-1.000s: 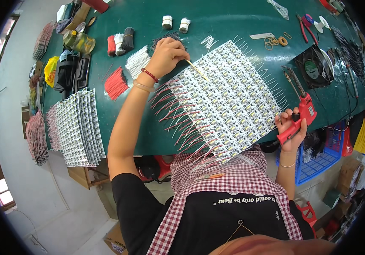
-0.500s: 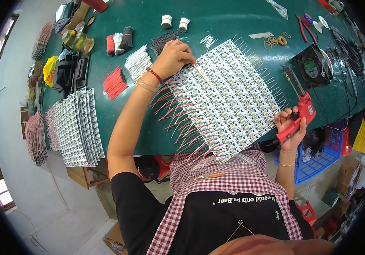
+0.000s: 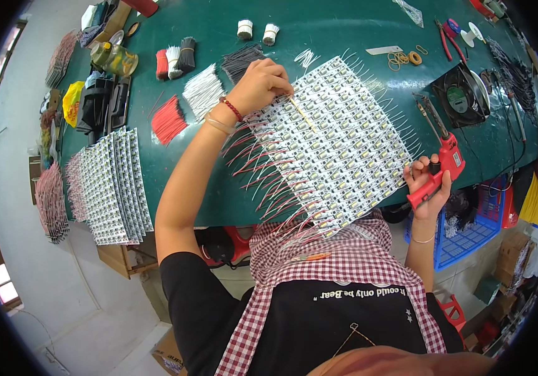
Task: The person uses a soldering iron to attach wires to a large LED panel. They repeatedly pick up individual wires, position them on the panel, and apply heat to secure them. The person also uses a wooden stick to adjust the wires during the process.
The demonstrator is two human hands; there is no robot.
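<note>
**Soldering over a sheet of white LED strips**

The green worktable (image 3: 344,25) fills the far half of the view. Across its near middle lies the biggest thing on it, a slanted sheet of white LED strips (image 3: 338,144) laid side by side, with thin red and white wire tails (image 3: 269,182) fanning off its left and near edges over the table rim. A second stack of strips (image 3: 115,188) sits well to the left.

The right hand (image 3: 428,182) is at the sheet's right edge, fingers wrapped tight on the red grip of a soldering gun (image 3: 441,153), whose dark tip points away toward a black fan (image 3: 463,94). The left hand (image 3: 262,81) rests on the sheet's far left corner, fingertips pinched together on a thin pale stick (image 3: 300,113), probably solder wire, slanting down onto the strips.

Further left lie bundles of cut wire: red (image 3: 168,119), white (image 3: 203,94) and black (image 3: 240,59).

The sheet looks light and floppy; lifted by one corner, the strips would likely sag and slide apart, so it is better supported flat from two edges. The wire tails look easily bent or snagged. The gun wants holding by the red grip only, away from the metal tip.
</note>
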